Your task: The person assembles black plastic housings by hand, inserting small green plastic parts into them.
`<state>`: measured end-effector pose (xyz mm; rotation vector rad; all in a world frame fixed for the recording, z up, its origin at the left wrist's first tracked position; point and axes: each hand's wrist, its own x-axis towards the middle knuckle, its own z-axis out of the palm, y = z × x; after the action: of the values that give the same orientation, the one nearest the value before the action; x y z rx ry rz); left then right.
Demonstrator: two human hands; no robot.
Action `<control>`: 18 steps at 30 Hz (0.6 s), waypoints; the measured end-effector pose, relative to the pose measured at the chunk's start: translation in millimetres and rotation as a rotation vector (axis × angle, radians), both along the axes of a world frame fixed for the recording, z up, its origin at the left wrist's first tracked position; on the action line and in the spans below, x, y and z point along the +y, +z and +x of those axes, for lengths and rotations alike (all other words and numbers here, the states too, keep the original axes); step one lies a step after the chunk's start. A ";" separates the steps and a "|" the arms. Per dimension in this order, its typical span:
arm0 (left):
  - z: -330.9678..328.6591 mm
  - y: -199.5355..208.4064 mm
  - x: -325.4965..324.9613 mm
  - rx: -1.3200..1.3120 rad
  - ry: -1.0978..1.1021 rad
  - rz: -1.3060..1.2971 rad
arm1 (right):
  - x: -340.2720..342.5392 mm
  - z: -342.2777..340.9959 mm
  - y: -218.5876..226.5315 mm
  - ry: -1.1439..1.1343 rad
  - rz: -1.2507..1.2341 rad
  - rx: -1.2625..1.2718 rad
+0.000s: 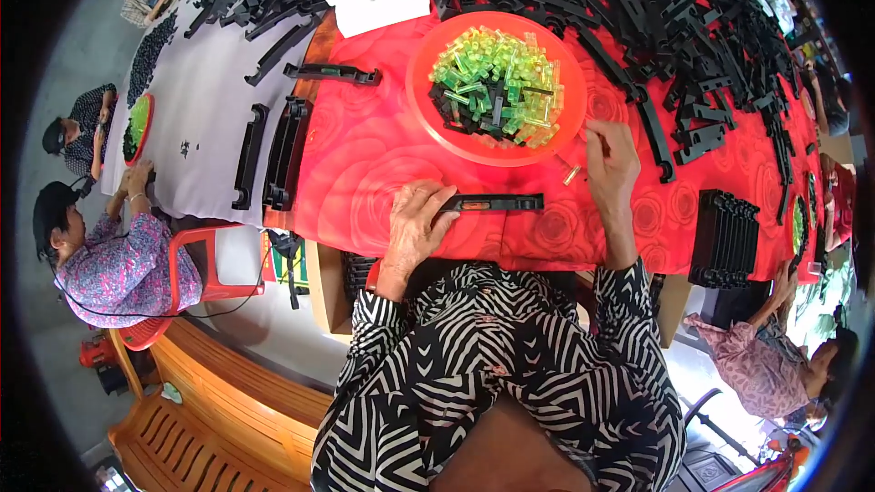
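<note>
My left hand (419,226) grips the left end of a long black plastic bar (499,202), which lies crosswise on the red cloth in front of me. A small orange-tinted piece shows in the bar near my fingertips. To the right, my right hand (612,157) is raised beside the rim of a red bowl (421,123), fingers drawn together; what they hold, if anything, is hidden. Small yellow-green clear pieces (497,59) and small black pieces (460,111) fill the bowl. One loose clear piece (571,175) is between the bowl and my right hand.
Black bars heap across the far table (674,27). A neat stack of bars (724,239) stands at right; others (288,155) lie at left. Beyond the bowl sits a white tissue box (378,5). A wooden bench (219,383) and people (123,255) flank me.
</note>
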<state>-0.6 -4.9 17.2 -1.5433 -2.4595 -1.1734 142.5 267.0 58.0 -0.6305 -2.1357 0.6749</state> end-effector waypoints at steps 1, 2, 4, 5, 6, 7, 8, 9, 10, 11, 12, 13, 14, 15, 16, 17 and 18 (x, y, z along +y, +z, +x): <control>0.0 1.3 1.1 0.018 -0.004 0.008 | 5.0 -12.7 9.7 0.075 0.123 -0.030; 0.2 2.5 1.8 0.036 -0.007 0.016 | 10.1 -25.4 12.3 0.074 0.126 -0.030; 0.4 1.3 1.7 0.042 -0.007 0.028 | 20.2 -52.7 14.4 0.128 0.373 -0.185; 0.9 0.5 1.4 0.047 -0.009 0.037 | 24.2 -63.5 12.8 0.132 0.374 -0.184; 1.2 -0.4 1.2 0.047 -0.001 0.036 | 27.8 -74.6 8.1 0.134 0.449 -0.313; 1.7 -0.9 1.6 0.048 -0.005 0.034 | 31.3 -82.9 4.2 0.133 0.525 -0.442; 2.1 -1.6 2.1 0.047 -0.008 0.032 | 35.5 -88.9 0.8 0.138 0.525 -0.442; 2.4 -1.5 1.7 0.047 0.002 0.029 | 38.4 -94.5 -0.2 0.124 0.566 -0.493; 2.5 -1.7 1.7 0.043 0.001 0.031 | 40.8 -98.2 -1.5 0.109 0.606 -0.544; 2.2 -1.8 2.4 0.038 0.000 0.033 | 43.3 -100.1 -3.1 0.118 0.605 -0.544; 2.6 -2.7 1.6 0.032 0.009 0.025 | 42.0 -100.4 -3.3 0.117 0.612 -0.560; 2.0 -3.2 2.1 0.032 0.013 0.024 | 41.3 -100.8 -2.9 0.116 0.619 -0.577; 1.3 -3.3 2.5 0.031 0.015 0.023 | 44.1 -103.6 -3.1 0.130 0.645 -0.572; 0.9 -3.1 2.6 0.023 0.021 0.015 | 43.5 -105.3 -3.2 0.140 0.639 -0.576; 0.5 -1.8 2.9 0.032 0.012 0.020 | 42.9 -106.2 -3.0 0.148 0.654 -0.559; 0.8 -1.8 1.8 0.042 0.003 0.026 | 41.4 -105.7 -3.0 0.155 0.669 -0.541; 0.3 -2.8 1.6 0.039 0.004 0.009 | 41.8 -105.7 -2.1 0.159 0.678 -0.539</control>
<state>-0.3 -3.3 14.4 -1.5432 -2.4287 -1.1411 36.8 308.8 55.9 -0.2784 -2.7179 -0.1963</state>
